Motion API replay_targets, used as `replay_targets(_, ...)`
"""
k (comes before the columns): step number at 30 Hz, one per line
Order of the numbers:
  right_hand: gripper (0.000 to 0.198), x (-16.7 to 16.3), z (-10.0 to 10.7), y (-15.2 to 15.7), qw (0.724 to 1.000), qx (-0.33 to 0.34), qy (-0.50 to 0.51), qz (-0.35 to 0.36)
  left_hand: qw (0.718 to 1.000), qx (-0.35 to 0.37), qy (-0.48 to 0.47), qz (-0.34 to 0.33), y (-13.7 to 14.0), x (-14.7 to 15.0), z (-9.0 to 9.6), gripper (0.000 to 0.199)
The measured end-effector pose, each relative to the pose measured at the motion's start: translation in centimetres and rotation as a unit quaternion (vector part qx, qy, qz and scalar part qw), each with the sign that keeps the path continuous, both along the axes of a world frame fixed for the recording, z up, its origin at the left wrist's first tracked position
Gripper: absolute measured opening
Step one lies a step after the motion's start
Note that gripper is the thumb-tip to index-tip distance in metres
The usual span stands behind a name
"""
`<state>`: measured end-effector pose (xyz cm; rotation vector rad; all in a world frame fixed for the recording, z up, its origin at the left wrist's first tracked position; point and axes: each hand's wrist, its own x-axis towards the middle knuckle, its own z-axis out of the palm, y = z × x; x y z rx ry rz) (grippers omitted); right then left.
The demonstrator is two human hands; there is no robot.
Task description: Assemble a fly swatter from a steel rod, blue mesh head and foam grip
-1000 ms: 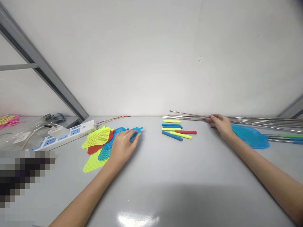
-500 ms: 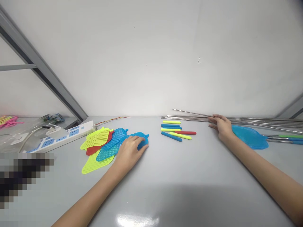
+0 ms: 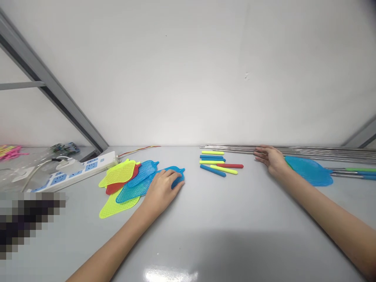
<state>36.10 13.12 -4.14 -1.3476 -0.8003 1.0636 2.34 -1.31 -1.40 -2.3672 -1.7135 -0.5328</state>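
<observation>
My left hand [image 3: 162,190] curls over a blue fly swatter head [image 3: 175,170], with thumb and fingers closed about its narrow end. Under and beside it, more perforated swatter heads overlap: another blue one [image 3: 143,172], a red one [image 3: 113,188] and yellow-green ones [image 3: 119,174]. At the right, my right hand [image 3: 272,158] lies on a bundle of thin metal rods [image 3: 235,148] along the wall, fingers stretched out and apart. Beside its wrist is a blue swatter head [image 3: 311,171] joined to metal shafts.
Several coloured handle sleeves, among them a red one [image 3: 232,166] and a blue one [image 3: 213,170], lie between my hands. A power strip [image 3: 85,168] with a plug stands at the left. Pink and yellow pieces [image 3: 11,152] lie at the far left. A wall rises behind the table.
The slanted rod at my right hand has come down among the others, and that hand's fingers have straightened. The lower swatter heads have shifted slightly left; my left hand has barely moved.
</observation>
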Motion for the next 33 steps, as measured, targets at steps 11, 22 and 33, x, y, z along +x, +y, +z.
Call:
replay_targets(11, 0.006, 2.3, 0.8, 0.1, 0.974, -0.076, -0.152, 0.148, 0.955, 0.262, -0.1, 0.099, -0.3, -2.3, 2.7, 0.016)
replay_targets(22, 0.003, 2.1, 0.4, 0.7, 0.953, -0.078, -0.233, 0.179, 0.91, 0.213, -0.072, 0.348, -0.3, -8.9, 5.1, 0.036)
replay_targets(33, 0.018, 4.1, 2.5, 0.0, 0.917, -0.137, -0.302, 0.222, 0.956, -0.072, -0.042, 0.281, 1.4, -10.0, 2.8, 0.036)
